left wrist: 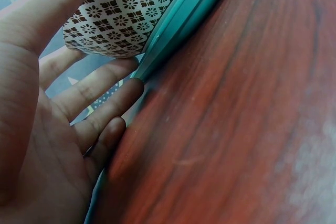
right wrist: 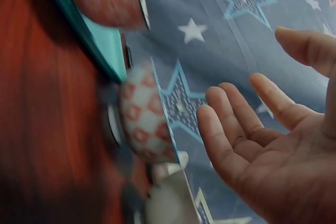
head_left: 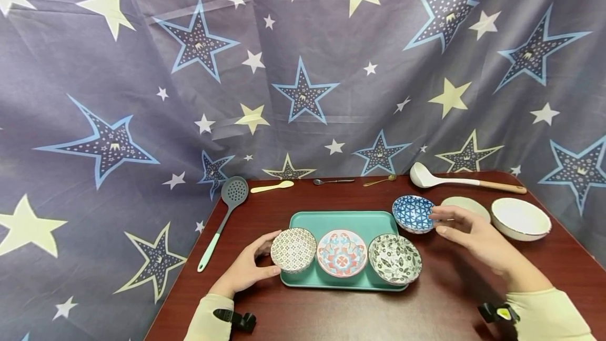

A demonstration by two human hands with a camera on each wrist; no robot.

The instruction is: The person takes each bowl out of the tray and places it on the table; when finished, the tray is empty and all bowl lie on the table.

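Observation:
My left hand [head_left: 249,267] is at the left side of a brown-and-white patterned bowl [head_left: 293,250], its thumb in front and its fingers behind. Seen from the left wrist, the fingers [left wrist: 100,85] are mostly straight beside the bowl's wall; whether they press on it is unclear. That bowl, a red-and-blue floral bowl [head_left: 342,253] and a black-leaf bowl [head_left: 395,259] stand in a row on a teal tray [head_left: 343,219]. My right hand [head_left: 480,238] hovers with relaxed fingers by the right rim of a blue geometric bowl [head_left: 413,214]. In the right wrist view its palm is bare.
Right of the blue bowl are a pale green dish [head_left: 466,205], partly hidden by the right hand, and a white bowl [head_left: 521,219]. A ladle [head_left: 454,181], small spoons [head_left: 335,181] and a yellow spoon [head_left: 272,187] lie along the back. A slotted turner [head_left: 227,209] lies left.

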